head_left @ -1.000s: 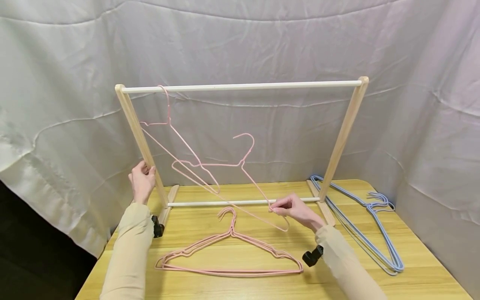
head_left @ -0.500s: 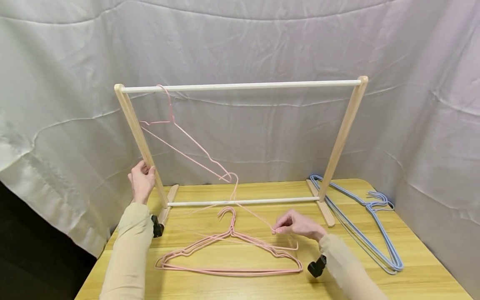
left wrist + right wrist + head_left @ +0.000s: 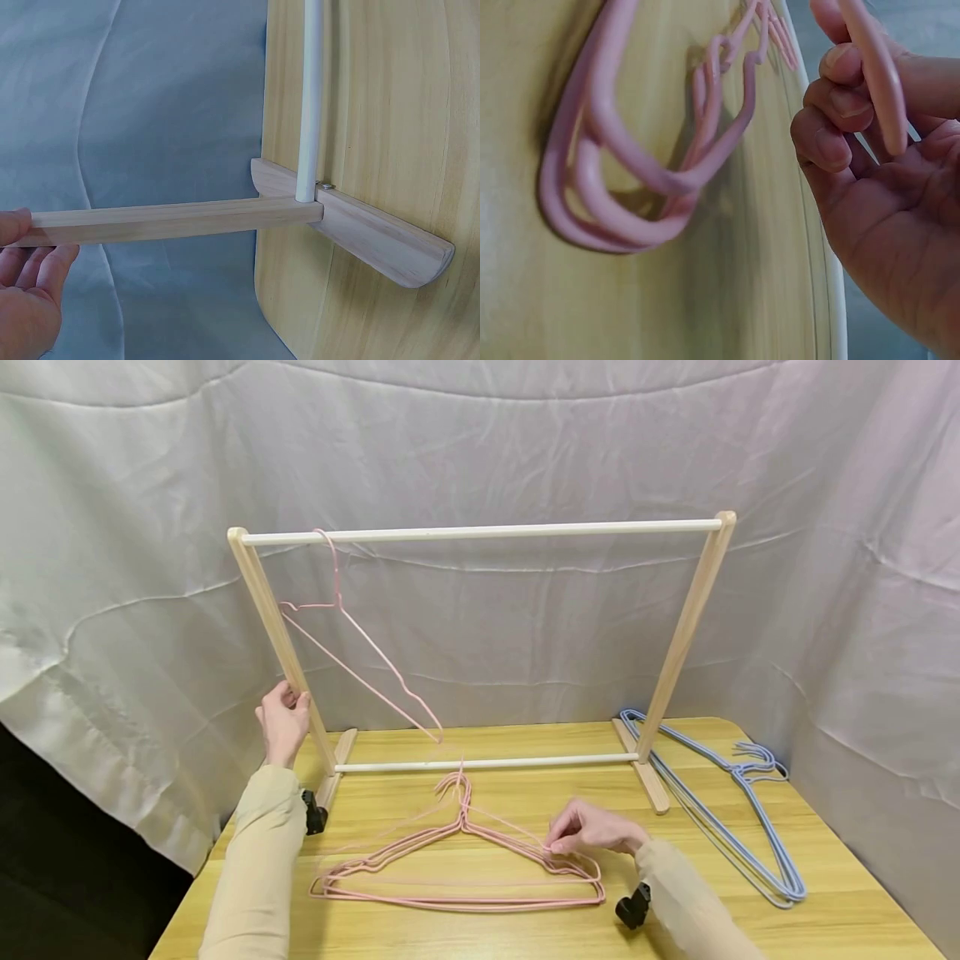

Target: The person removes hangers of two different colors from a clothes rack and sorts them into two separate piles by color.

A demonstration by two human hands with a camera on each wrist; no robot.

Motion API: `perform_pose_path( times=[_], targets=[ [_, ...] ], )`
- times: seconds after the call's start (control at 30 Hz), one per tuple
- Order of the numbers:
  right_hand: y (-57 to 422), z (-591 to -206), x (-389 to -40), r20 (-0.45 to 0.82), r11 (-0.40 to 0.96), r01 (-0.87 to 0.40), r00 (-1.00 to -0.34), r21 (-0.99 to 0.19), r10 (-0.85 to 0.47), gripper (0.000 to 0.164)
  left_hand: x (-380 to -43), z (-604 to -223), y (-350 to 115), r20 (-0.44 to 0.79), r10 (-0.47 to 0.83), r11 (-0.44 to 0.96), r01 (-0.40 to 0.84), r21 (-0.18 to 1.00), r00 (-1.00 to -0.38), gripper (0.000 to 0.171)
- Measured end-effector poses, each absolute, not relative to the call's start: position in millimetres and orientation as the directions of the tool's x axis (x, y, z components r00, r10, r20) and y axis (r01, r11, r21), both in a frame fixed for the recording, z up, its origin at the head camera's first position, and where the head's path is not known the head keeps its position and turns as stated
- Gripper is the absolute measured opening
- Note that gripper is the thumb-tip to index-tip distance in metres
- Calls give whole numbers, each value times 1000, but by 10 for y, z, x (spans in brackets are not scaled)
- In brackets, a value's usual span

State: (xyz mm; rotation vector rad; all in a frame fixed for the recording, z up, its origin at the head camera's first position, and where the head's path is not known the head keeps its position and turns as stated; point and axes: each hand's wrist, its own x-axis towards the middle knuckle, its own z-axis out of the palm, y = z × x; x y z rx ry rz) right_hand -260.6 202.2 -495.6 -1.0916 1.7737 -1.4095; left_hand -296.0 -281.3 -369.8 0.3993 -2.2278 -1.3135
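Note:
My left hand (image 3: 283, 722) grips the left wooden upright (image 3: 270, 602) of a garment rack, thumb on one side and fingers on the other, as the left wrist view shows. In my right hand (image 3: 592, 827) a pink clothes hanger (image 3: 877, 75) is pinched by its right shoulder. It hangs low over a stack of pink hangers (image 3: 463, 827) lying on the table, overlaps them in the head view, and is blurred. Another pink hanger (image 3: 336, 589) hangs by its hook near the left end of the white top rod (image 3: 525, 532).
Several blue hangers (image 3: 738, 770) lie at the right, beside the rack's right foot (image 3: 651, 785). A white lower rod (image 3: 525, 763) crosses behind the pink stack. Grey curtains (image 3: 480, 452) enclose the back and sides of the wooden table (image 3: 840, 893).
My right hand has lowered the pinched pink hanger from in front of the rack to just over the pink stack. The hanging hanger swings slightly. My left hand stays on the upright.

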Motion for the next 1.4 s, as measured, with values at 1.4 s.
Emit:
perform_pose_path(
  times=[1.4],
  targets=[
    [331,-3226,-2933,166,-4,-198,-813,-980,-557,36,-2958,-3686,-2831,280,-480,492,10,871,-831,36]
  ],
)
